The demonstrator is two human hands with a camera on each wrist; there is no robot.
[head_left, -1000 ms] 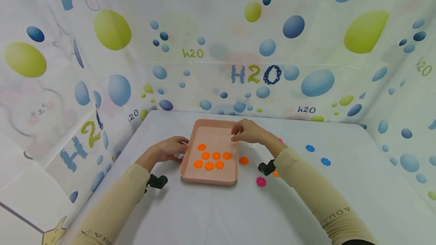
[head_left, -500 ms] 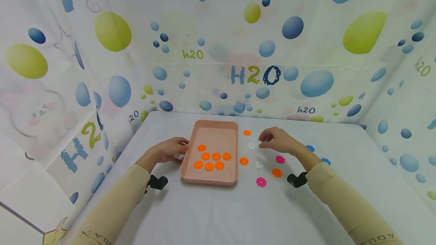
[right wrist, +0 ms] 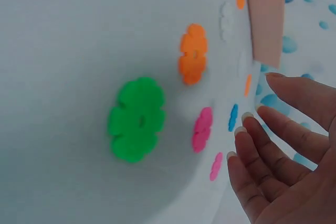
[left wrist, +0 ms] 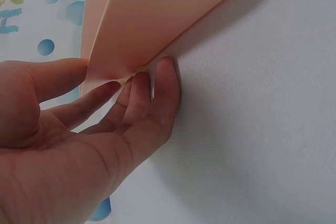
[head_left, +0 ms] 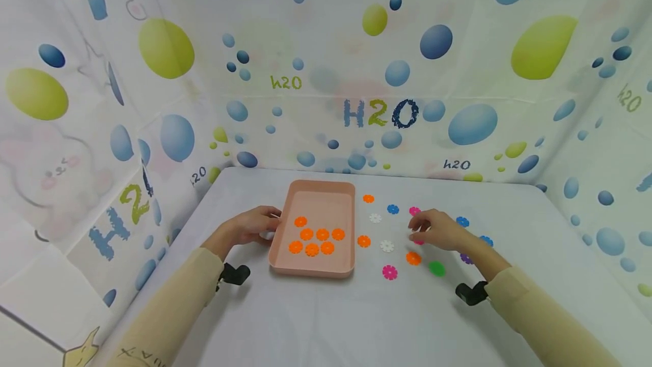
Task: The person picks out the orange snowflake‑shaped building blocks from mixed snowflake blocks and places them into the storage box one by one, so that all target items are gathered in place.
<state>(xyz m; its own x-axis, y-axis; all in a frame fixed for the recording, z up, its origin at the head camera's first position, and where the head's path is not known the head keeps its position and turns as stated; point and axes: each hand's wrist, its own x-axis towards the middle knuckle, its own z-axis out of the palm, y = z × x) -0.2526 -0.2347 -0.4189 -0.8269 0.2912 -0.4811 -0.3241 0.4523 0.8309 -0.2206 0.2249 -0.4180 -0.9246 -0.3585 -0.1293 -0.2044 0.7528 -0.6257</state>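
Note:
My left hand (head_left: pixel 252 225) holds the pink tray (head_left: pixel 326 203) at its left side. In the left wrist view, the thumb meets the rim and the fingertips press low against the outer wall. Several orange flower-shaped discs (head_left: pixel 322 234) lie inside the tray. To its right my right hand (head_left: pixel 438 230) hovers over the white table, fingers loosely bent and holding nothing. A pink flower disc (head_left: pixel 419 241) is partly hidden beneath its fingers, and another pink disc (head_left: pixel 415 210) lies just beyond. A green flower disc (right wrist: pixel 137 120) and an orange disc (right wrist: pixel 193 54) show large in the right wrist view.
Between tray and right hand are white discs (head_left: pixel 387 246), orange discs (head_left: pixel 364 241) and a blue disc (head_left: pixel 393 209). A pink disc (head_left: pixel 389 272) lies nearer. More blue discs (head_left: pixel 462 221) and a purple disc (head_left: pixel 466 258) sit beside the right forearm. A patterned curtain (head_left: pixel 326 72) encloses the table.
My right hand has moved right and nearer, from the tray's right rim to above the loose discs, uncovering several that its arm had hidden. The left hand and tray have stayed put.

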